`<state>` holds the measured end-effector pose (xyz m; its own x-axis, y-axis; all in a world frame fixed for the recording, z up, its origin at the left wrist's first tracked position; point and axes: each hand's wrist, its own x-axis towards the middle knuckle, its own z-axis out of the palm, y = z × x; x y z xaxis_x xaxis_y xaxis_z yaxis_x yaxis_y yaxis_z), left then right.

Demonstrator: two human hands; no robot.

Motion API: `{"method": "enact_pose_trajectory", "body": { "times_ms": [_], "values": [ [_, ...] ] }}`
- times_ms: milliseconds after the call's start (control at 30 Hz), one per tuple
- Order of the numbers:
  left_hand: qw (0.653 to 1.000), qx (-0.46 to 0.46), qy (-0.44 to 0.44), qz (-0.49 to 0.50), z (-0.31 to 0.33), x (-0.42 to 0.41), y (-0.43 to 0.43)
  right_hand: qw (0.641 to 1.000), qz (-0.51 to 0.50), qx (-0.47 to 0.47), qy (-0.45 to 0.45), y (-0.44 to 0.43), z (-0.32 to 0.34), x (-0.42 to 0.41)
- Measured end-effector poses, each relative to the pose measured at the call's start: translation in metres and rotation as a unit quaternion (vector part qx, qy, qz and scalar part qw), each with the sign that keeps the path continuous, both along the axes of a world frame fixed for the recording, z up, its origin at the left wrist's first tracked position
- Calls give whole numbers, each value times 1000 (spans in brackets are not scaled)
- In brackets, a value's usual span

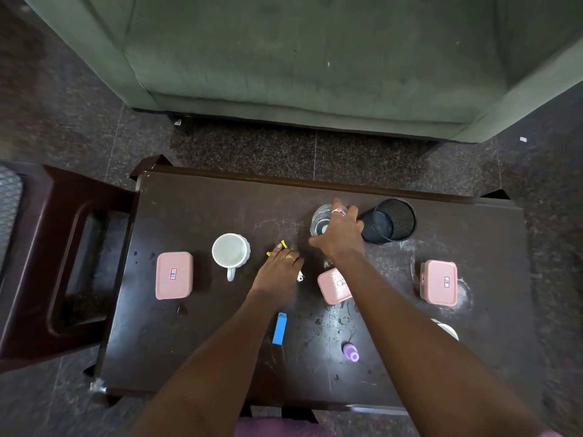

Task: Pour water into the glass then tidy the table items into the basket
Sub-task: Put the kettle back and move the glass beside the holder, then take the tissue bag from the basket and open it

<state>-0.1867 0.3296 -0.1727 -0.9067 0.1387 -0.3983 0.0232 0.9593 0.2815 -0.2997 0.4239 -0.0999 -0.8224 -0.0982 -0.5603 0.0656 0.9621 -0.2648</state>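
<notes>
Glass [321,221]: upright on the surface [189,216], clasped by the curled fingers [337,205] of the right hand [340,236]. Black mesh basket [392,219]: tilted, just right of those fingers. Left hand [279,268]: fingers over a yellow-tipped item [284,244]; grasp cannot be told.

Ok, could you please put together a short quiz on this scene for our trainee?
1. True or false: the right hand grips the glass.
2. How many pink lidded boxes lie on the table?
3. The black mesh basket stands: A) left of the glass, B) right of the glass, C) nearer the person than the glass.

Key: 1 true; 2 three; 3 B.
</notes>
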Motion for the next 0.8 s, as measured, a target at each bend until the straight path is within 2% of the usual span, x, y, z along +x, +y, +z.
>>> {"method": "enact_pose_trajectory", "body": {
  "times_ms": [200,400,533,667,800],
  "values": [
    [991,70,37,112,12,-5,3,997,42,22,61,-2,5,10],
    [931,140,123,315,27,-10,10,983,114,23,139,-20,10,32],
    [917,111,185,335,30,-8,-13,972,157,-14,173,-53,14,50],
    [837,186,213,469,49,7,-52,959,211,-48,181,-101,27,66],
    [786,179,280,521,71,32,-123,943,261,-114,174,-173,54,87]
  ]
}}
